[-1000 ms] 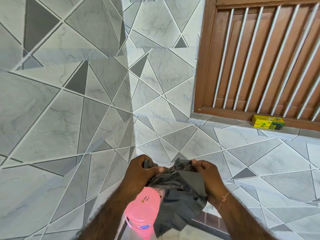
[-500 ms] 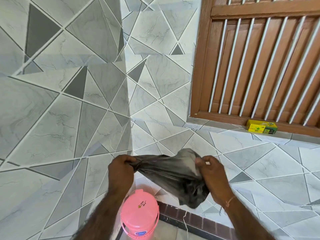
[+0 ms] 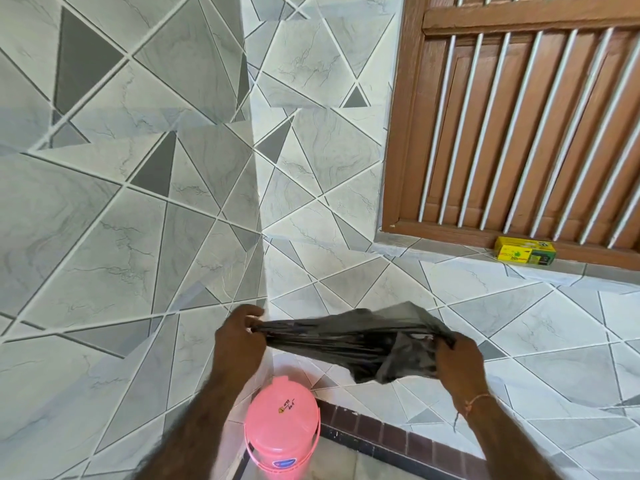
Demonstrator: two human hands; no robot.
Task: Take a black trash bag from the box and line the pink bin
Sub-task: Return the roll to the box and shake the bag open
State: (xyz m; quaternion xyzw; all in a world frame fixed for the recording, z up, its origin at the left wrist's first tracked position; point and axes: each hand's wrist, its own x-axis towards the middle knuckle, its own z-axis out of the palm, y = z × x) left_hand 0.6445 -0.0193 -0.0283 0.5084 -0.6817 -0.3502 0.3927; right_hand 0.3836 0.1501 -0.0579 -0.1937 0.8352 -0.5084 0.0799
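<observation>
The left hand and right hand are each pinching an end of the crinkled, glossy black plastic trash bag, stretching it taut between them; the round pink plastic bin, apparently lidded, is standing below.

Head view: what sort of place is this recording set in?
Probably a tiled room or porch in a home: geometric grey wall tiles, a barred wooden window with a tiled sill, and a pink bin on the floor.

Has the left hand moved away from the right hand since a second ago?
Yes. The left hand has pulled leftward, now level with the tiled wall corner, stretching the black bag toward the right hand.
</observation>
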